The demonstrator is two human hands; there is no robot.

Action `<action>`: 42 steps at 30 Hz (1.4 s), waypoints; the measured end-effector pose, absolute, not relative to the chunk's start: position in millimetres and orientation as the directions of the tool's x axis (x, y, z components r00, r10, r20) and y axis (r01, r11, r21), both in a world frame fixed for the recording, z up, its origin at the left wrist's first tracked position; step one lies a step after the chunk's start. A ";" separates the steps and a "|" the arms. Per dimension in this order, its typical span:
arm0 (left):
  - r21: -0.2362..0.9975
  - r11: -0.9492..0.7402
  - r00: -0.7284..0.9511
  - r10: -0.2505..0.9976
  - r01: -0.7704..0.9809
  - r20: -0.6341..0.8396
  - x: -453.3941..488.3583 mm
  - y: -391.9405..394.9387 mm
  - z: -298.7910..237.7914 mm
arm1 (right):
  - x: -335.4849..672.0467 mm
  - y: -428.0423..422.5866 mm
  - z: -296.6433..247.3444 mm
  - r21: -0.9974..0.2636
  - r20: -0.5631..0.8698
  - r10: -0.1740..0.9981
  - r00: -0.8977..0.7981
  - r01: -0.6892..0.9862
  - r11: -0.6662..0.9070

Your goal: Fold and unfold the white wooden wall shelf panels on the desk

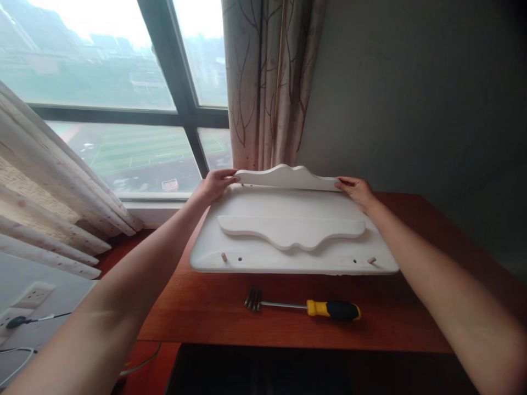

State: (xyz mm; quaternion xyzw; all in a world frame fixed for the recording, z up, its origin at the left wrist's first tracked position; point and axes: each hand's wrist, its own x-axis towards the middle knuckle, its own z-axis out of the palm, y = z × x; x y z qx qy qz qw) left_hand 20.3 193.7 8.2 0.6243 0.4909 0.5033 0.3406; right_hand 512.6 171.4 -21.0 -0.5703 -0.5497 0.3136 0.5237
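Observation:
A white board with a wavy top edge (288, 178) is held upright at the far edge of a larger white panel (284, 203). My left hand (218, 184) pinches its left end, and my right hand (357, 192) grips the right end between thumb and fingers. On the panel lies a second white wavy board (291, 231), flat, its curved edge toward me. Near the panel's front corners stand a left wooden dowel (224, 257) and a tilted right wooden dowel (371, 260), each beside a dark hole. Whether the held board touches the panel is hard to see.
On the reddish-brown table (197, 323), in front of the panel, lie a yellow-and-black screwdriver (333, 310) and several metal bolts (253, 299). A window (135, 148) and patterned curtains (267, 82) are at the back left. A wall socket (35, 296) with a plug is at lower left.

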 end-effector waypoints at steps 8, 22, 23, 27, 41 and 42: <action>0.890 -0.381 0.024 0.922 0.252 0.387 23.6 196.3 14.9 | 510.2 168.9 -16.8 -0.940 0.254 0.942 0.219 0.287 0.187; 0.790 -0.405 0.099 0.908 0.459 0.408 5.5 163.8 22.2 | 513.1 131.6 12.3 -0.779 0.366 0.926 0.089 0.574 0.253; 0.776 -0.406 0.114 0.908 0.482 0.404 4.7 160.7 21.1 | 514.4 127.8 12.3 -0.741 0.384 0.920 0.075 0.620 0.258; 0.731 -0.393 0.139 0.913 0.558 0.384 2.0 153.7 14.9 | 516.1 118.3 8.1 -0.704 0.394 0.917 0.062 0.662 0.257; 0.613 -0.447 0.191 0.879 0.652 0.437 -0.4 153.4 9.7 | 512.7 116.6 2.8 -0.665 0.398 0.917 0.033 0.699 0.263; 0.600 -0.449 0.200 0.878 0.662 0.436 -0.5 152.6 10.5 | 512.4 116.2 3.5 -0.656 0.400 0.916 0.028 0.707 0.265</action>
